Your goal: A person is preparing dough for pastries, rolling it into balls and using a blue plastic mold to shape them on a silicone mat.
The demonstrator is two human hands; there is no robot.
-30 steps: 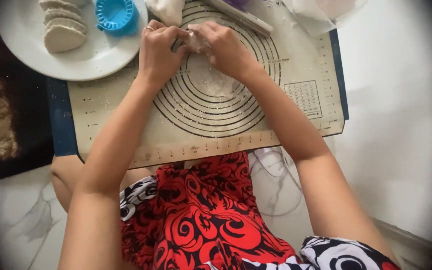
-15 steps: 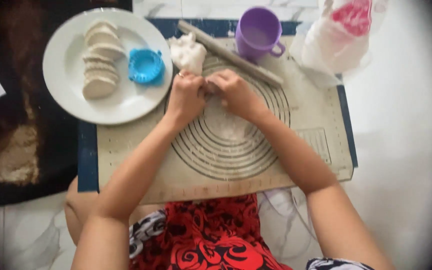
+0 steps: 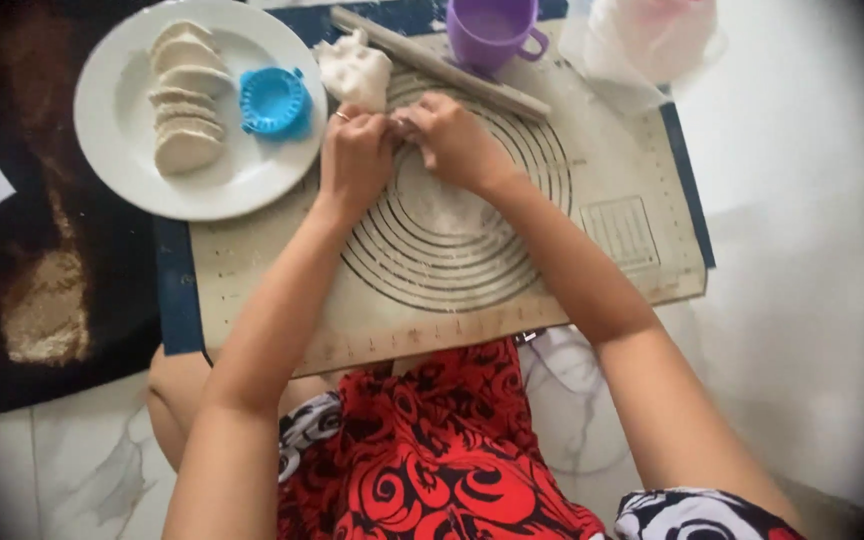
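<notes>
Far left: dark rug (image 3: 12, 250) with a pale worn patch, on white marbled floor (image 3: 62, 460). Next, round white ceramic plate (image 3: 132, 170) bearing a row of pale folded dumplings (image 3: 182, 110) and a round blue plastic dumpling press (image 3: 274, 100) at its right side. Under the plate's edge, beige silicone pastry mat (image 3: 282, 290) printed with concentric rings and edged in dark blue, spread on the floor. Just beyond the plate, white lump of dough (image 3: 354, 68), beside a long wooden rolling pin (image 3: 452, 68) lying aslant. Centre: left hand (image 3: 355, 155), ring on one finger, and right hand (image 3: 454, 140) brought together fingertip to fingertip, pinching a small pale piece of dough (image 3: 399, 128) over the mat's upper rings. Further right, purple plastic mug (image 3: 492, 30), then translucent plastic bag (image 3: 652, 40). Below, red, black and white patterned dress (image 3: 432, 450).
</notes>
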